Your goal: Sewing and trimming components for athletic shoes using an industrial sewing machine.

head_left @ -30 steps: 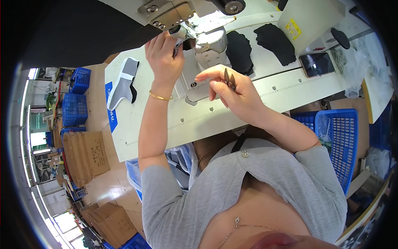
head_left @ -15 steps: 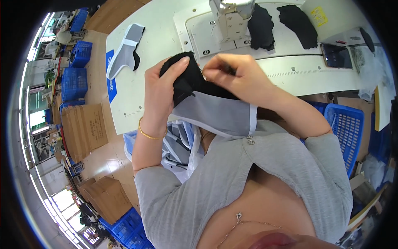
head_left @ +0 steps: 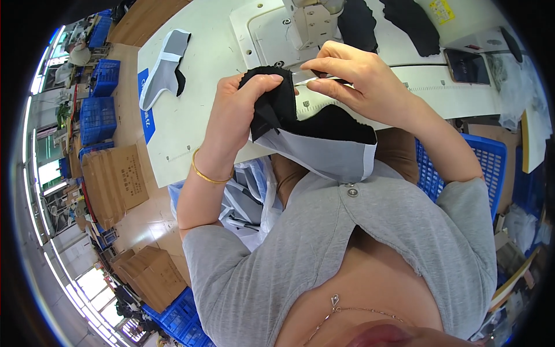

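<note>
My left hand [head_left: 231,115] pinches a black and grey fabric piece [head_left: 324,153] by its black end, thumb on top. The rest of the piece, with a grey face, black edge and white band, hangs to the right in front of my shirt. Close to the held end, my right hand [head_left: 373,84] is closed around a small dark-handled tool [head_left: 325,74]. A thin metal tip seems to point at the black cloth; most of the tool is hidden by my fingers, and its kind is unclear.
Beyond my hands stands a white sewing machine [head_left: 315,29] on a white table [head_left: 199,115]. A similar grey piece [head_left: 156,75] lies left, black cloth pieces [head_left: 413,26] and a phone [head_left: 467,66] right. Below are a bag of grey pieces [head_left: 272,202] and a blue basket [head_left: 477,168].
My right hand has moved up and away from the cloth, exposing more black fabric and the tool. My left hand and the piece have shifted slightly right.
</note>
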`<control>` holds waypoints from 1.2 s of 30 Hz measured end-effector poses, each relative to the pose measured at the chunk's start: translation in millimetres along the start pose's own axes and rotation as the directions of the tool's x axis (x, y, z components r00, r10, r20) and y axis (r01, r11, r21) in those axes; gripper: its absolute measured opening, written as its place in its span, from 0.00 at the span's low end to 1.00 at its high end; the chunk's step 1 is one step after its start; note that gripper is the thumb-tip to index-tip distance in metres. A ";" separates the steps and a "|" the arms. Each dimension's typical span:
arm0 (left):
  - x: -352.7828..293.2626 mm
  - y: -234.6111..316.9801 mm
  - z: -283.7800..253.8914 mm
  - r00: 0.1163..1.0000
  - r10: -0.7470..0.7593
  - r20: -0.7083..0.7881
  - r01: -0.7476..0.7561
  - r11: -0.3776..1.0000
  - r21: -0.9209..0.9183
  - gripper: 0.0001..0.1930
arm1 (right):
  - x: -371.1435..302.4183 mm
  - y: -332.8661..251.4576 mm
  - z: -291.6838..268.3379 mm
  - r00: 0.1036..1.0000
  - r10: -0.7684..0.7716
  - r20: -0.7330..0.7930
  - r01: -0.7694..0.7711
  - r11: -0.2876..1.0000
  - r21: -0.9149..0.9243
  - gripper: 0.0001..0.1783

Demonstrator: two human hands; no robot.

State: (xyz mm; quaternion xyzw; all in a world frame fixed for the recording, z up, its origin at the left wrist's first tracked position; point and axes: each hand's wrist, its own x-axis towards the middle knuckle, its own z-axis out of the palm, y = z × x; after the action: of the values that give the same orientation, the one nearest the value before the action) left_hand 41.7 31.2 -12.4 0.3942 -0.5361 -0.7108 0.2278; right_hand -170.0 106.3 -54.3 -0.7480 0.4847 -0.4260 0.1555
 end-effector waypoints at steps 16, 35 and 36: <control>8.5 -11.1 1.5 0.996 -0.069 0.053 0.062 0.991 0.122 0.16 | 0.7 9.3 2.8 0.989 -0.147 -0.005 0.145 0.982 -0.123 0.14; 8.1 -14.0 18.9 0.981 0.164 -0.100 -0.161 0.986 0.036 0.17 | -9.8 -7.7 21.8 0.959 0.275 -0.065 -0.238 0.911 0.338 0.14; 8.9 -17.3 18.8 0.975 0.189 -0.117 -0.186 0.982 0.040 0.16 | -8.8 -6.1 28.0 0.945 0.319 -0.064 -0.268 0.873 0.407 0.12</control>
State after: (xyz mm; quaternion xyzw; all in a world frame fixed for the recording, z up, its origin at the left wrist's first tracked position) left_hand 23.1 41.1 -29.3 0.3870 -0.5664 -0.6534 0.3201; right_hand -145.8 111.8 -71.2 -0.5899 0.5063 -0.5333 0.3336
